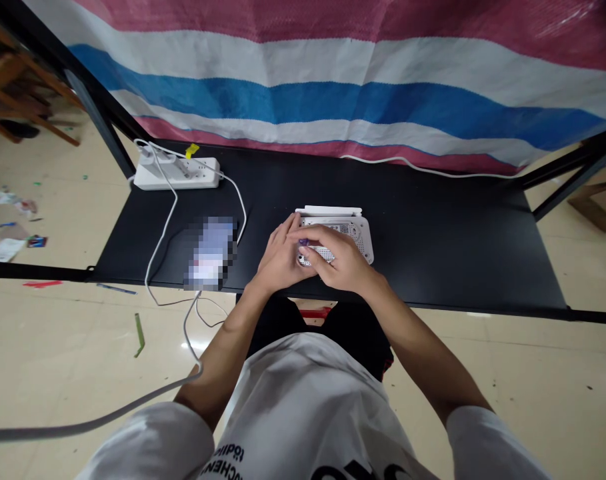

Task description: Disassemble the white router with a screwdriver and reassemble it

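Observation:
A white router (366,241) lies on the black tabletop, its vented underside with a label facing up. Along its far side runs a white antenna bar (331,211). My left hand (279,259) grips the router's left end, fingers laid along that edge. Over the left half of the router, my right hand (343,259) pinches a small purple piece (303,243) between thumb and index finger. That piece is near the router's left corner and mostly covered by the fingers, so its kind is unclear. My hands partly hide the router's left side.
A white power strip (204,175) with plugs stands at the back left. White cables (169,217) run from it past a pixelated phone-like object (213,250) and over the front edge. Behind hangs a striped sheet (323,103), with another white cable (433,171) along its foot.

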{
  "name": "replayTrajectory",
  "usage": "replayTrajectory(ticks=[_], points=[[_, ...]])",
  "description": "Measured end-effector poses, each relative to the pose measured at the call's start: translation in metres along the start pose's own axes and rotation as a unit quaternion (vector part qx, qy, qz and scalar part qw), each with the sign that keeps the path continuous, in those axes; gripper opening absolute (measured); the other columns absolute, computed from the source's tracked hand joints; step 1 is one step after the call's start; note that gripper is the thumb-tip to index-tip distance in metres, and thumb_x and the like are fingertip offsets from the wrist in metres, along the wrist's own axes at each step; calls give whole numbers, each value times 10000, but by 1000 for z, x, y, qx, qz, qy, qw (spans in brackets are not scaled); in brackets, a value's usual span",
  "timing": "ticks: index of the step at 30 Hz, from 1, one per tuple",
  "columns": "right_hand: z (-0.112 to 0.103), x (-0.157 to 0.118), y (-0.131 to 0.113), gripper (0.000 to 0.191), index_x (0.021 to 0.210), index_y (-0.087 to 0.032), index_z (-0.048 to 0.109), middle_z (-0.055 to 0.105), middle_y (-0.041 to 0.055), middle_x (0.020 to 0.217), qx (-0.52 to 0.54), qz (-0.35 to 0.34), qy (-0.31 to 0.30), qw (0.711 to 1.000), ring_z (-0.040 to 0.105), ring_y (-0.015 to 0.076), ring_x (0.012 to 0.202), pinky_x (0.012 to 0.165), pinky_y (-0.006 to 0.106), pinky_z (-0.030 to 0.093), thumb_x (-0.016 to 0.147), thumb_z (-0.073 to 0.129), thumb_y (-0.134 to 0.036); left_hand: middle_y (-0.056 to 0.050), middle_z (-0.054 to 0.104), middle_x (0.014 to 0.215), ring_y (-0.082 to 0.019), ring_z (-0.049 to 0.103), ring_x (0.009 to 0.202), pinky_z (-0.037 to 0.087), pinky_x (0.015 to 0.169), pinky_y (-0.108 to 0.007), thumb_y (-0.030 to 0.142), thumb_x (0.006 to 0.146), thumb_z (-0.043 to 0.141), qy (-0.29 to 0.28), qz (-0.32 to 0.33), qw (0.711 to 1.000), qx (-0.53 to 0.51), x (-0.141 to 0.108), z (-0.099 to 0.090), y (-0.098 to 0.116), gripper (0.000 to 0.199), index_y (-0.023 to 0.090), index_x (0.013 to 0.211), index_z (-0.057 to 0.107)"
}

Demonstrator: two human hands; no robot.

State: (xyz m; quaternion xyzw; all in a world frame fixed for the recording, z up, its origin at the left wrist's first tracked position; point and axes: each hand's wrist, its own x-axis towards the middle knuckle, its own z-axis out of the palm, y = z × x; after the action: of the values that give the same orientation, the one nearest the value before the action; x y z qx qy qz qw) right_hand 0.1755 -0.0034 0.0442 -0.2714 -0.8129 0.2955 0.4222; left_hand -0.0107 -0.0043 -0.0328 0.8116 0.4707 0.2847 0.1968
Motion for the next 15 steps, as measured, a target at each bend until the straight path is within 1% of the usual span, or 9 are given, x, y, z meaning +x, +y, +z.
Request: replayTrajectory(ticks=[3, 5, 6, 8, 10, 11, 12, 13, 15], points=[[4, 0, -1, 274, 1283, -309, 767, 752, 59, 1205, -30, -15, 50, 998, 739, 233, 1156, 1034, 424, 646, 1015, 729, -264, -180, 290, 1783, -408, 276, 1664, 322, 1326, -649, 584, 878, 760, -9, 1, 1000, 10, -1, 1, -1, 1082, 233, 1731, 193], [6, 0, -1, 252, 1252, -314, 788, 760, 46, 1143, -44, -4, 68, 997, 753, 216, 1087, 997, 396, 655, 1010, 743, -260, -184, 303, 1776, -409, 273, 1664, 313, 1332, -646, 587, 865, 776, -2, 6, 1000, 12, -1, 2, -2, 1106, 229, 1729, 187], [5, 0, -2, 270, 1276, -319, 782, 769, 42, 1155, -43, -2, 63, 997, 757, 209, 1084, 1005, 390, 653, 1023, 723, -246, -188, 311, 1772, -404, 273, 1665, 307, 1338, -643, 585, 864, 778, 3, 8, 1000, 10, -1, 2, -3, 1124, 224, 1733, 163], [2, 1, -4, 346, 1371, -334, 739, 776, 39, 1255, -34, -5, 26, 999, 753, 209, 1158, 1063, 401, 638, 1058, 657, -214, -194, 313, 1769, -394, 271, 1667, 302, 1342, -642, 576, 871, 773, 8, 12, 1000, 6, -1, 3, -3, 1142, 215, 1737, 123], [-1, 2, -5, 414, 1451, -351, 684, 770, 30, 1326, -27, -10, -14, 999, 732, 212, 1245, 1122, 427, 616, 1084, 586, -187, -205, 303, 1770, -400, 270, 1667, 306, 1335, -652, 565, 873, 769, 5, 12, 1000, 4, -1, 3, -3, 1145, 201, 1737, 112], [-2, 3, -5, 423, 1462, -350, 677, 768, 32, 1332, -26, -14, -21, 999, 722, 216, 1268, 1136, 438, 608, 1085, 578, -184, -208, 298, 1772, -405, 271, 1666, 310, 1330, -659, 561, 872, 767, 1, 10, 1000, 5, 0, 3, -3, 1136, 199, 1735, 123], [-2, 3, -5, 409, 1447, -343, 691, 767, 40, 1317, -26, -18, -16, 999, 720, 222, 1266, 1131, 440, 611, 1077, 598, -193, -206, 300, 1772, -410, 273, 1665, 315, 1324, -665, 563, 870, 768, -2, 7, 1000, 5, 0, 3, -3, 1121, 204, 1731, 146], [-1, 3, -4, 378, 1407, -332, 722, 765, 49, 1283, -27, -23, 3, 999, 725, 225, 1237, 1106, 432, 623, 1062, 635, -206, -201, 307, 1770, -413, 276, 1663, 319, 1320, -669, 568, 868, 770, -5, 5, 1000, 7, 0, 2, -2, 1103, 212, 1726, 176], [2, 2, -4, 302, 1304, -320, 786, 755, 58, 1191, -36, -24, 59, 997, 742, 217, 1127, 1020, 398, 653, 1029, 702, -229, -191, 318, 1768, -414, 279, 1662, 320, 1321, -667, 579, 867, 773, -5, 5, 1000, 12, 0, 2, -2, 1069, 223, 1714, 227]])
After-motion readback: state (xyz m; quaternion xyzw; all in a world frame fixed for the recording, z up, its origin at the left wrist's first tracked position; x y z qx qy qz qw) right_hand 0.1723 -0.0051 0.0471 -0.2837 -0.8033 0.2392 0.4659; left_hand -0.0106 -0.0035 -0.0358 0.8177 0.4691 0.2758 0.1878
